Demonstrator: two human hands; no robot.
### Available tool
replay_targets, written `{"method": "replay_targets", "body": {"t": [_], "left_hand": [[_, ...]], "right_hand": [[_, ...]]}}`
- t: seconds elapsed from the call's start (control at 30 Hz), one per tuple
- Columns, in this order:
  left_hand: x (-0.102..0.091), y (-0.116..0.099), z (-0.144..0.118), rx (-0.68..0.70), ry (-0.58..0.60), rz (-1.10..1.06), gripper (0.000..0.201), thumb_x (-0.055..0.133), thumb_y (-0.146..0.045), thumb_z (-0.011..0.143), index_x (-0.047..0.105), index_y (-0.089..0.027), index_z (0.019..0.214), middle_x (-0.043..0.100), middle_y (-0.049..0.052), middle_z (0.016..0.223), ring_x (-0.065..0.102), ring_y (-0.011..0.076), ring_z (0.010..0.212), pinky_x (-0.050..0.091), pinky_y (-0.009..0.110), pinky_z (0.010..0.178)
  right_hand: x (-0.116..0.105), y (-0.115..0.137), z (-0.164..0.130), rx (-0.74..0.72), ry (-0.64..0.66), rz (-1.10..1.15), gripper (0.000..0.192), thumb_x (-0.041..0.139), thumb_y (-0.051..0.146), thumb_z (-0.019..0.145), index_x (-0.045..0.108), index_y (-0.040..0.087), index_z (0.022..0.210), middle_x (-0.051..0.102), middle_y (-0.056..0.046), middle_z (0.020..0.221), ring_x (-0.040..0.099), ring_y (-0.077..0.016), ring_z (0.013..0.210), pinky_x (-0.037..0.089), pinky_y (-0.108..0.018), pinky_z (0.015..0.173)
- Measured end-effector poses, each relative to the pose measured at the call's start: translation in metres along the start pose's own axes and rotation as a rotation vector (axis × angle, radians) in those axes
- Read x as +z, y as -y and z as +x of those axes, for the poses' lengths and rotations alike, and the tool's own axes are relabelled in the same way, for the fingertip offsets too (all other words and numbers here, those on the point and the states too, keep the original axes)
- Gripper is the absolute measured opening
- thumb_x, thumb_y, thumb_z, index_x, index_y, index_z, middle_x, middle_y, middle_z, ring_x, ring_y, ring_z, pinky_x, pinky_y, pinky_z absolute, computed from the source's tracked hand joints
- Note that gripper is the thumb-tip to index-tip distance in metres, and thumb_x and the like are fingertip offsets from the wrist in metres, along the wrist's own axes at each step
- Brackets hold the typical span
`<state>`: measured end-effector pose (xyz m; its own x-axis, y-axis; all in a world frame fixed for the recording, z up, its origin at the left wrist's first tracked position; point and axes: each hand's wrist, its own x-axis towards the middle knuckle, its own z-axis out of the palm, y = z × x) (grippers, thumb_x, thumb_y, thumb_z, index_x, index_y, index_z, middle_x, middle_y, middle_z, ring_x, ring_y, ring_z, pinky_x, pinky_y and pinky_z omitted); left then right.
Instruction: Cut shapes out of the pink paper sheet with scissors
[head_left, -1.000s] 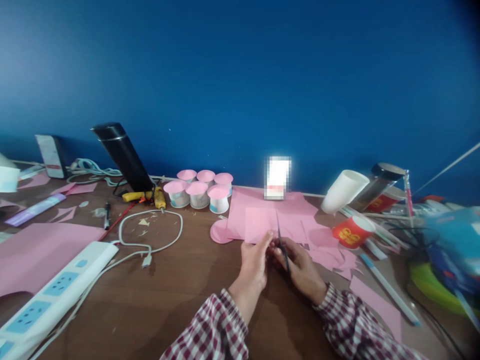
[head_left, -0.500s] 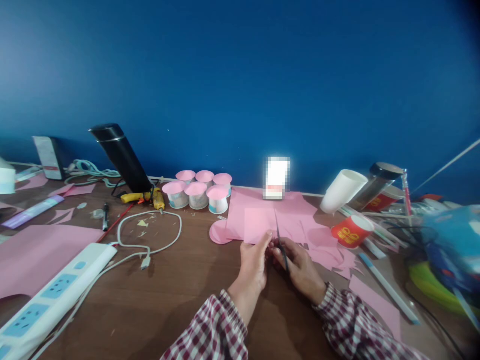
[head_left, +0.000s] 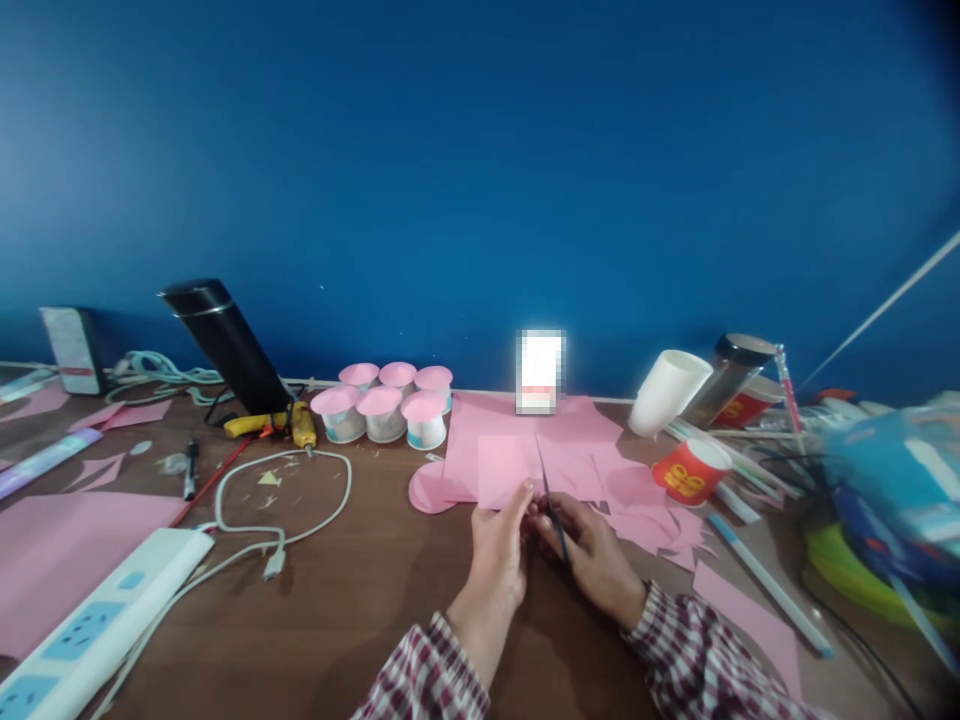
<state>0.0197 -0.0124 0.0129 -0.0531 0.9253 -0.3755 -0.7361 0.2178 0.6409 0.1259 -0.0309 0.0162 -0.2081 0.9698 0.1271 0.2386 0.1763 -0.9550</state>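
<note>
My left hand [head_left: 499, 555] pinches the near edge of a square piece of pink paper [head_left: 506, 465], its thumb on top. Close beside it, my right hand [head_left: 596, 555] is closed round a pair of dark scissors [head_left: 553, 510], whose blade points away from me along the paper's right edge. The fingertips of both hands nearly meet. Beneath and beyond the held piece lie larger pink sheets [head_left: 465, 430] and cut scraps. Whether the blades are apart is too blurred to tell.
Several pink-topped cups [head_left: 424, 420] stand left of the sheets. A glue gun [head_left: 300, 425], a white cable [head_left: 349, 485] and a power strip [head_left: 97, 610] lie further left. To the right are a red paper cup [head_left: 691, 470], white cups [head_left: 670, 392] and a blue-wrapped bundle [head_left: 892, 480].
The view has tilted and turned slightly, so the desk things sit lower and further left. Both hands keep their hold on the paper and the scissors.
</note>
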Motion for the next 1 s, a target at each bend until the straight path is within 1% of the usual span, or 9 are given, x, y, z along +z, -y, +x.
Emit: {"method": "replay_targets", "body": {"t": [0.2, 0.4, 0.53, 0.63, 0.8, 1.0], "left_hand": [[-0.0010, -0.0004, 0.0006, -0.009, -0.011, 0.006, 0.030, 0.082, -0.029, 0.055, 0.062, -0.010, 0.068, 0.059, 0.001, 0.057, 0.054, 0.0107, 0.048, 0.043, 0.022, 0.045], [0.0002, -0.0011, -0.0011, -0.009, -0.006, 0.019, 0.031, 0.081, -0.031, 0.056, 0.061, -0.011, 0.066, 0.056, -0.001, 0.053, 0.051, 0.0100, 0.043, 0.042, 0.023, 0.042], [-0.0007, 0.0002, 0.0000, 0.000, 0.006, 0.016, 0.030, 0.081, -0.031, 0.057, 0.062, -0.010, 0.066, 0.059, 0.001, 0.055, 0.054, 0.0109, 0.046, 0.044, 0.023, 0.045], [-0.0010, 0.0009, 0.0010, 0.004, 0.001, 0.015, 0.030, 0.081, -0.031, 0.056, 0.062, -0.010, 0.065, 0.059, 0.001, 0.055, 0.054, 0.0108, 0.046, 0.044, 0.023, 0.045], [0.0008, -0.0014, -0.0004, -0.010, -0.008, 0.015, 0.030, 0.082, -0.030, 0.054, 0.064, -0.010, 0.065, 0.059, 0.001, 0.054, 0.054, 0.0109, 0.045, 0.043, 0.023, 0.044], [0.0013, -0.0024, -0.0011, 0.022, -0.025, 0.000, 0.027, 0.082, -0.027, 0.054, 0.065, -0.010, 0.067, 0.061, 0.000, 0.056, 0.055, 0.0102, 0.050, 0.043, 0.022, 0.048]], "right_hand": [[-0.0005, 0.0009, -0.0003, 0.004, -0.010, -0.023, 0.027, 0.055, 0.042, 0.088, 0.059, 0.016, 0.095, 0.060, 0.000, 0.071, 0.053, -0.0135, 0.062, 0.044, -0.023, 0.056], [-0.0003, 0.0024, -0.0009, -0.014, -0.004, 0.008, 0.024, 0.057, 0.039, 0.088, 0.060, 0.017, 0.094, 0.062, -0.002, 0.076, 0.058, -0.0155, 0.069, 0.047, -0.023, 0.061], [-0.0004, 0.0042, 0.0000, -0.012, -0.010, -0.020, 0.024, 0.056, 0.041, 0.088, 0.059, 0.017, 0.091, 0.060, -0.001, 0.069, 0.056, -0.0145, 0.061, 0.046, -0.023, 0.055], [-0.0010, 0.0047, 0.0003, -0.014, -0.015, -0.045, 0.023, 0.055, 0.040, 0.088, 0.059, 0.018, 0.089, 0.058, 0.000, 0.066, 0.055, -0.0142, 0.059, 0.046, -0.023, 0.054], [-0.0018, 0.0026, 0.0000, -0.016, -0.009, -0.024, 0.020, 0.057, 0.037, 0.087, 0.060, 0.018, 0.092, 0.059, 0.000, 0.068, 0.055, -0.0137, 0.060, 0.045, -0.022, 0.054], [-0.0022, 0.0039, -0.0003, -0.007, -0.016, -0.026, 0.025, 0.057, 0.040, 0.087, 0.062, 0.017, 0.095, 0.059, 0.001, 0.067, 0.053, -0.0133, 0.058, 0.045, -0.022, 0.054]]}}
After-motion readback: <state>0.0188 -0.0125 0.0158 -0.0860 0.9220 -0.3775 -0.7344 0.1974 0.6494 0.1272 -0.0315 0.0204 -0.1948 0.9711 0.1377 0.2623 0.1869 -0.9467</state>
